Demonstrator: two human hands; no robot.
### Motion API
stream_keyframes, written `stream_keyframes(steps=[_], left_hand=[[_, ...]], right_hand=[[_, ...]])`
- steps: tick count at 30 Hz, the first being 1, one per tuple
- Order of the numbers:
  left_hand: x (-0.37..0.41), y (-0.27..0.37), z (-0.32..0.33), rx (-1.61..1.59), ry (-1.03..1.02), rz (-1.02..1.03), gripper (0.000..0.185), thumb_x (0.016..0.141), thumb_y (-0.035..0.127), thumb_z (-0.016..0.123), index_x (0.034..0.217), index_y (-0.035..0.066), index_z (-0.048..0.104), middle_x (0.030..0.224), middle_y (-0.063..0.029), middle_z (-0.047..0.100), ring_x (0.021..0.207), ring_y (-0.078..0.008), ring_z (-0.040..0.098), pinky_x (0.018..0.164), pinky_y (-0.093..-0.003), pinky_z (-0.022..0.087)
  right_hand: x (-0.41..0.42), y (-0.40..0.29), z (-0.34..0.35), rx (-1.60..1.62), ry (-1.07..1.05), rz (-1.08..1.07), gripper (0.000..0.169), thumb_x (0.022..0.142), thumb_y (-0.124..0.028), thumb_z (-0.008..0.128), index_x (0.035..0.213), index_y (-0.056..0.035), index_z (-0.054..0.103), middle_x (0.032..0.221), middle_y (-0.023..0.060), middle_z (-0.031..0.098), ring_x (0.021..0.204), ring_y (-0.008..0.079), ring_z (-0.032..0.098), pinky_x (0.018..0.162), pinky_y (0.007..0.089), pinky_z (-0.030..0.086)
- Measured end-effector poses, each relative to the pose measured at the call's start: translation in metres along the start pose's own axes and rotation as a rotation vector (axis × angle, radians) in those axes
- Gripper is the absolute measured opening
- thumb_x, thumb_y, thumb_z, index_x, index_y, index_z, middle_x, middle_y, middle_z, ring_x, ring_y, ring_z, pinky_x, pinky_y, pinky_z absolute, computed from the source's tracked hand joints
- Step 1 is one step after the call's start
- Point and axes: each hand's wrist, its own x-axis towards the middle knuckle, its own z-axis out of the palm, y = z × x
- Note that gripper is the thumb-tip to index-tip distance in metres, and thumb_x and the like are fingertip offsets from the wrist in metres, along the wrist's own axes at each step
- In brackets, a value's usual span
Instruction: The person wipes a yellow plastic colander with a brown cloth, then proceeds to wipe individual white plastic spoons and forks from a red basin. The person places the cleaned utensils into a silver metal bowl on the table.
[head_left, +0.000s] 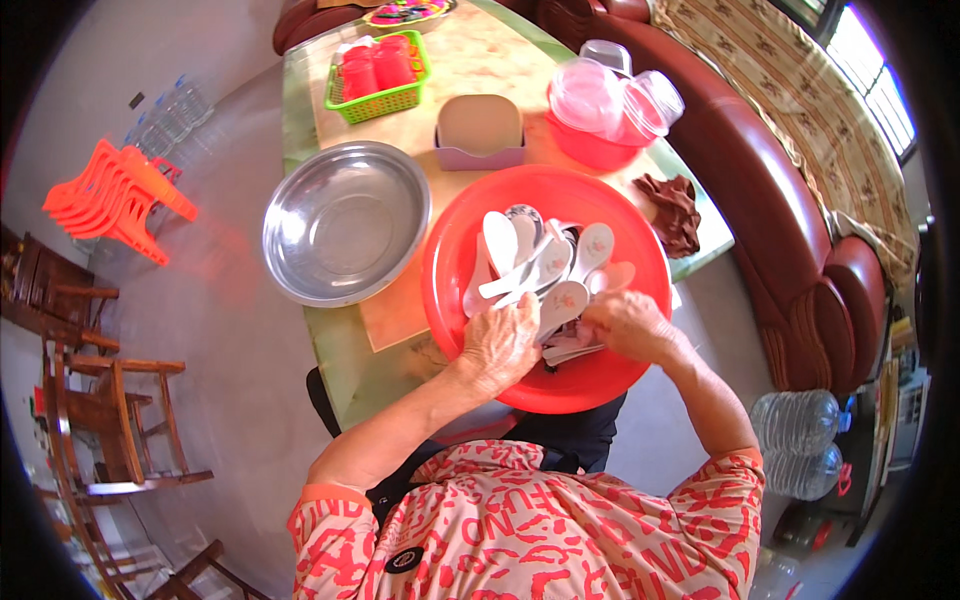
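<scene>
A big red plastic basin (459, 225) stands at the near edge of the table, with a heap of white soup spoons (553, 259) in it, some bearing a flower print. My left hand (501, 335) reaches over the basin's near left side, its fingers closed around the handle end of a flower-printed soup spoon (564, 301). On the heap's right side is my right hand (631, 327), fingers bent down among the spoons. Its fingertips are partly hidden, so what they grip is unclear. Beneath the hands lie more handles and some dark pieces.
Left of the basin sits a wide steel bowl (346, 225). Beyond are a purple-edged container (480, 133), a green basket (384, 103) with red cups, and a red tub (600, 146) stacked with clear plastic containers. A brown cloth (673, 214) lies at right, near a leather sofa (780, 225).
</scene>
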Motion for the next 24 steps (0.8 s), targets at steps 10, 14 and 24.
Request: stream_keyframes(steps=[10, 14, 24], left_hand=[[0.010, -0.008, -0.013, -0.740, -0.307, -0.368, 0.028, 0.076, 0.017, 0.058, 0.089, -0.006, 0.049, 0.064, -0.0151, 0.058, 0.054, -0.0223, 0.057, 0.052, -0.0328, 0.046], [0.015, 0.004, -0.023, -1.317, -0.408, -0.628, 0.017, 0.078, 0.010, 0.052, 0.090, -0.002, 0.051, 0.061, -0.0017, 0.048, 0.041, -0.0064, 0.037, 0.036, -0.0210, 0.027], [0.010, 0.014, -0.012, -1.693, -0.202, -0.783, 0.015, 0.085, 0.017, 0.042, 0.072, 0.014, 0.049, 0.053, 0.0062, 0.032, 0.040, -0.0050, 0.025, 0.038, -0.0228, 0.019]], right_hand=[[0.028, -0.030, -0.008, 0.216, 0.688, -0.002, 0.012, 0.083, -0.017, 0.060, 0.082, -0.0052, 0.058, 0.072, 0.0129, 0.051, 0.066, 0.0335, 0.056, 0.061, 0.0436, 0.046], [0.043, -0.021, 0.011, 0.113, 0.659, 0.041, 0.011, 0.083, -0.014, 0.060, 0.083, -0.0035, 0.056, 0.074, 0.0135, 0.050, 0.070, 0.0327, 0.056, 0.061, 0.0434, 0.047], [0.029, -0.049, 0.025, 0.523, 0.575, -0.161, 0.012, 0.076, 0.001, 0.060, 0.087, -0.0028, 0.056, 0.079, 0.0135, 0.054, 0.075, 0.0316, 0.059, 0.062, 0.0392, 0.048]])
